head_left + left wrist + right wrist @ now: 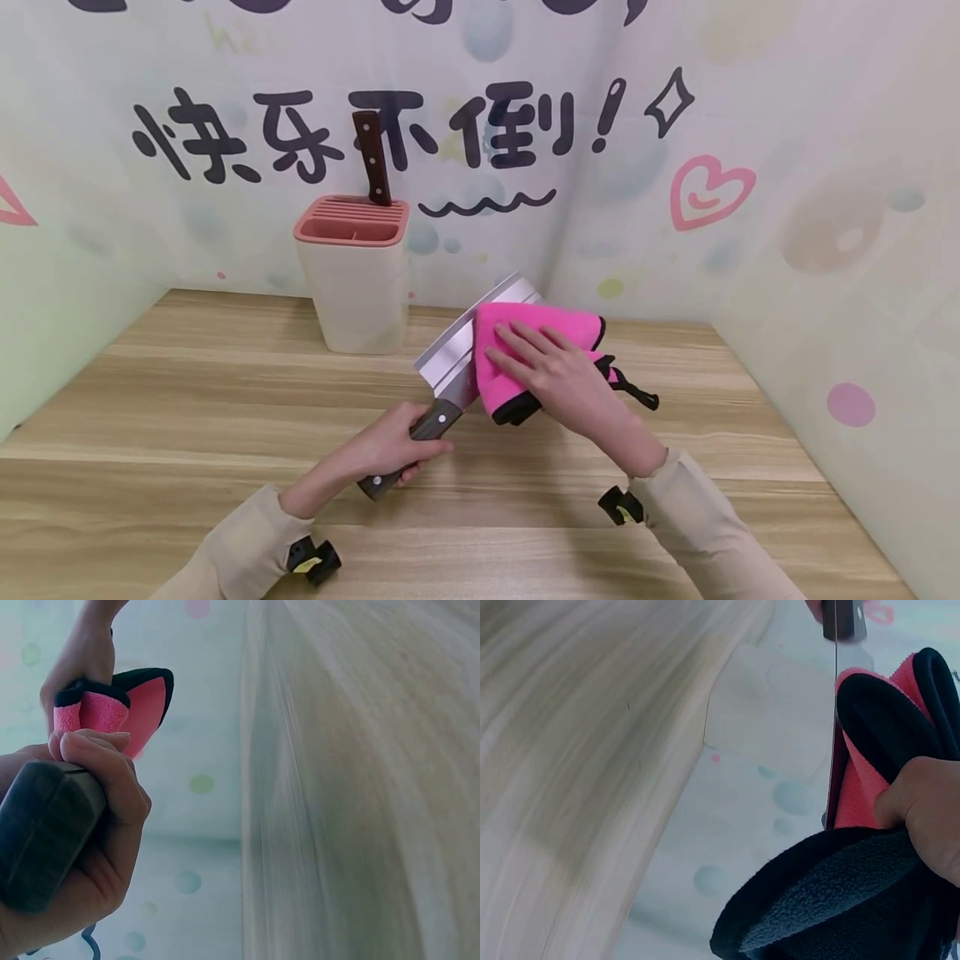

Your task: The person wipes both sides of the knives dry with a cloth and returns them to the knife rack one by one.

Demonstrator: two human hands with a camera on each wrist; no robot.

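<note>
My left hand (390,442) grips the dark riveted handle of a cleaver (447,354), its wide blade raised over the table and slanting up to the right. The butt of the handle (46,832) fills the lower left of the left wrist view. With my right hand (573,385) I hold a folded pink cloth (551,317) with black edging against the blade, fingers spread along its pink face. In the right wrist view the thumb presses into the folds of the cloth (862,791), beside the thin line of the blade. Part of the blade is hidden behind the cloth.
A white knife block (354,296) with a pink slotted top stands at the back, left of the cleaver. One brown-handled knife (372,158) sticks up from it. The wood-grain table (225,375) meets a printed backdrop (637,250) at the rear and sides.
</note>
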